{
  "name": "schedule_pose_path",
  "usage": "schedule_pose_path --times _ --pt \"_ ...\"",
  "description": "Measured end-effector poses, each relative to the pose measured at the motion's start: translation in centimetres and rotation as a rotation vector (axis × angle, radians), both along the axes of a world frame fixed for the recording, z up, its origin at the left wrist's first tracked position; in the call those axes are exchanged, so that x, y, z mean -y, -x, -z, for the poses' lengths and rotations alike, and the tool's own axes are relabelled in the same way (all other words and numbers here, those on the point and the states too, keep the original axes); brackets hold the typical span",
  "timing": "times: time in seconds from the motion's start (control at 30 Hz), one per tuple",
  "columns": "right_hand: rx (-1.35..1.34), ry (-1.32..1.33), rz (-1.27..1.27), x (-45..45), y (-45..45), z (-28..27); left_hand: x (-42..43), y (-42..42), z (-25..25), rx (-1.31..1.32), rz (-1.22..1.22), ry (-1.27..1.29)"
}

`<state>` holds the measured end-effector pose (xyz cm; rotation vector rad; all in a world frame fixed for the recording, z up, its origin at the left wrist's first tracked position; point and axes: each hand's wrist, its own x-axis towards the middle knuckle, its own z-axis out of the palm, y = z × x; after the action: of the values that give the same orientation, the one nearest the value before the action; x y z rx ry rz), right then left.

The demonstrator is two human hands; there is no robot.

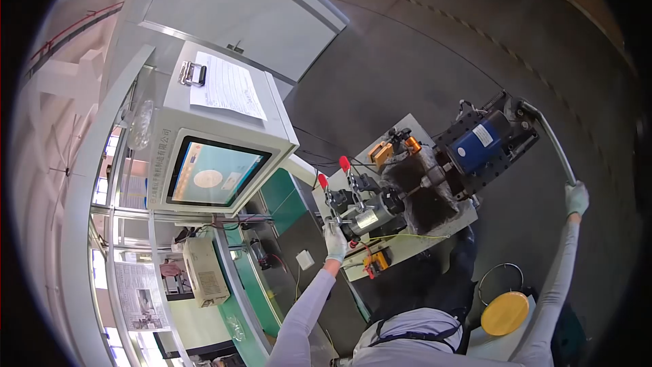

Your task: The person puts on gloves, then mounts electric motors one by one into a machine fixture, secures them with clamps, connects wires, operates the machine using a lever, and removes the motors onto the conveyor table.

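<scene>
My left hand [335, 240], in a pale glove, is at the near left end of a silver cylindrical motor [372, 217] with a white label. Its fingers look closed, but what they grip is hidden. Beside it stand two toggle clamps with red handle tips, a nearer clamp [323, 182] and a farther clamp [345, 164]. My right hand [576, 198], also gloved, is wrapped round the end of a long metal lever [551, 137]. That lever runs up to a black slotted fixture, where a blue cylindrical motor [479, 144] sits in line with the silver one.
A grey cabinet bears a lit touchscreen [217, 173] and a clipboard with paper [227, 86]. On the bench plate [418, 231] lie orange blocks [382, 154] and a yellow-orange device [375, 263]. A round yellow stool seat [504, 313] stands by my right arm. Cables trail behind the bench.
</scene>
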<state>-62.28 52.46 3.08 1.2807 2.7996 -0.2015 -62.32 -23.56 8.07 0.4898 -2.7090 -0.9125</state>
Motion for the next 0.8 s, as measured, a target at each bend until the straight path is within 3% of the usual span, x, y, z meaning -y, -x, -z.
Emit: schedule_pose_path --times 0.1,0.23,0.27,0.3,0.33,0.4,0.47,0.53,0.6,0.7,0.77,0.8 --pt "0.018 0.079 0.102 5.4 -1.6 -2.2 -0.5 0.3 -1.2 -0.013 0.013 -0.058" --pt "0.044 0.205 0.108 3.8 -1.1 -2.3 -1.5 0.6 -1.3 0.028 -0.067 -0.164" --pt "-0.052 0.220 0.051 2.4 -0.7 -1.5 -1.2 0.8 -1.1 0.084 -0.086 -0.186" --pt "-0.121 0.228 0.007 0.2 -0.8 -0.5 -0.4 0.8 0.1 -0.039 -0.029 -0.177" --pt "-0.209 0.042 -0.092 -1.1 -0.2 -0.8 0.5 0.4 1.3 -0.147 0.032 -0.176" --pt "-0.057 -0.088 -0.107 -3.4 2.3 -3.9 -3.6 0.5 -3.8 -0.055 0.044 -0.423" --pt "0.016 -0.123 -0.095 -3.7 5.7 -6.8 -2.3 1.8 -2.9 -0.031 -0.052 -0.803" --pt "0.251 0.139 -0.114 -1.9 8.3 -9.4 -2.9 1.4 -4.1 0.039 -0.009 -0.701" --pt "0.089 -0.069 -0.083 2.2 8.6 -5.3 -3.8 1.5 -5.3 0.052 0.045 -0.542" --pt "-0.458 -0.103 -0.161 11.0 4.9 0.3 -1.5 1.3 -3.2 0.058 0.054 -0.527" --pt "-0.331 0.032 -0.163 16.2 -0.8 4.2 -0.9 1.7 -2.6 0.033 0.053 -0.538" --pt "-0.334 0.054 -0.134 18.6 -5.0 7.4 -1.0 1.3 -2.8 0.035 0.089 -0.412"
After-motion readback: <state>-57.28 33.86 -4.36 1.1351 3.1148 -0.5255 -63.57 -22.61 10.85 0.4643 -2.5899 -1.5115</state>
